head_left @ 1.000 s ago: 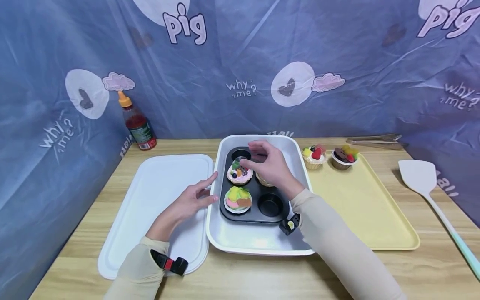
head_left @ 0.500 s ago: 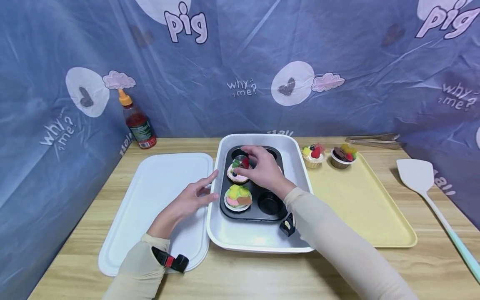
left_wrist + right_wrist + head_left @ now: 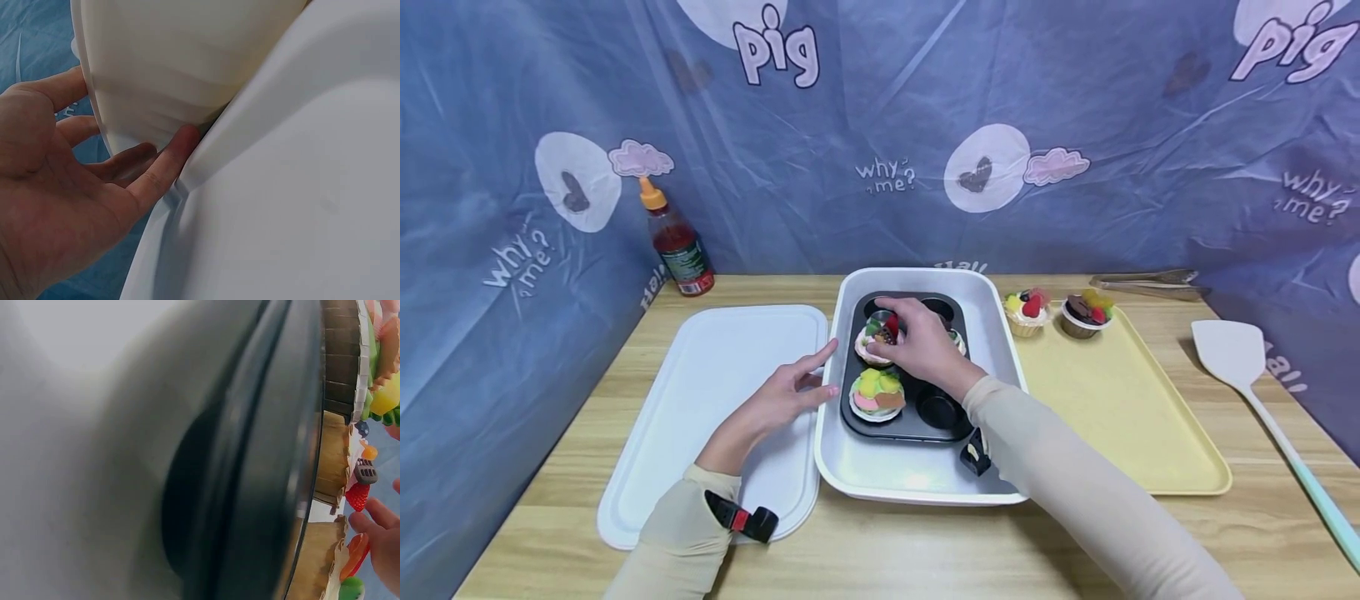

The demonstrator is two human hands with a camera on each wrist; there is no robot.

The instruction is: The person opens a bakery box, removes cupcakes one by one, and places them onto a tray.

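My right hand (image 3: 925,342) spans the top of a pink-creamed fruit cupcake (image 3: 862,342), thumb on its near side and fingers beyond it. In the right wrist view the fingertips (image 3: 375,512) are right at its strawberry topping, and its paper case (image 3: 331,459) sits in a dark muffin tin (image 3: 250,462). A yellow-topped cupcake (image 3: 877,396) fills the front left cup; another cupcake (image 3: 957,340) is mostly hidden by my right hand. The tin lies in a white tub (image 3: 917,483). With extended fingers, my left hand (image 3: 771,404) rests against the tub's left outer wall (image 3: 162,62).
On the left lies a white tray (image 3: 730,367). A yellow tray (image 3: 1135,417) on the right has two cupcakes (image 3: 1028,310) at its back edge. Metal tongs (image 3: 1150,283) and a white spatula (image 3: 1232,350) lie beyond it. A sauce bottle (image 3: 677,250) stands back left.
My right hand has moved left and slightly down, from above the tin's right side to over the pink-creamed cupcake. The left hand stays at the tub's wall.
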